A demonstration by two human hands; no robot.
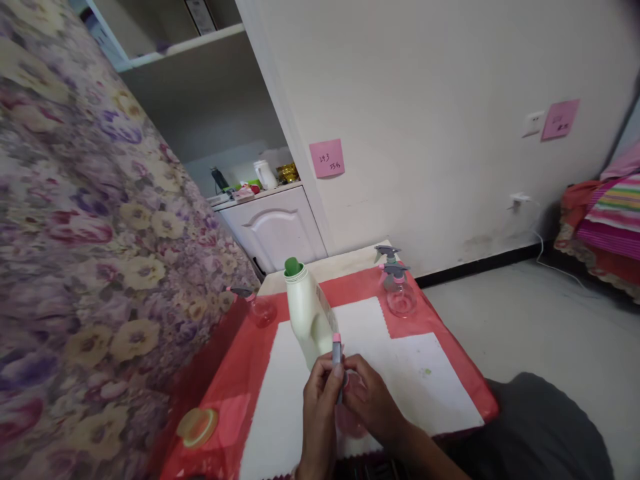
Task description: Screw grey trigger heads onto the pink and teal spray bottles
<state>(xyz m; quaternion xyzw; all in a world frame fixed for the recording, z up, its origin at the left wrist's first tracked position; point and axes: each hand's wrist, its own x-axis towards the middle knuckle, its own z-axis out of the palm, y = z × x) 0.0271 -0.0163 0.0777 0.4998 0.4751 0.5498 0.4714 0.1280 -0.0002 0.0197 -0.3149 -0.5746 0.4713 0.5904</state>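
My left hand [321, 395] is closed round the grey trigger spray head [337, 352], which has a pink nozzle tip. Below it, the round clear body of the spray bottle [351, 425] shows partly between my hands. My right hand [374, 401] pinches at the bottle's neck and pink collar, its fingertips close to my left thumb; whether the head sits fully on the neck is hidden. Just beyond my hands stands an uncapped pale green detergent jug [309, 313], upright with a green spout at its mouth.
A spray bottle [261, 311] stands at the left, and two more, one the front spray bottle [401, 300], stand back right. A yellowish round lid [198, 427] lies on the red tablecloth [225, 380]. White paper [425, 393] covers the middle. A floral curtain [100, 267] borders the left.
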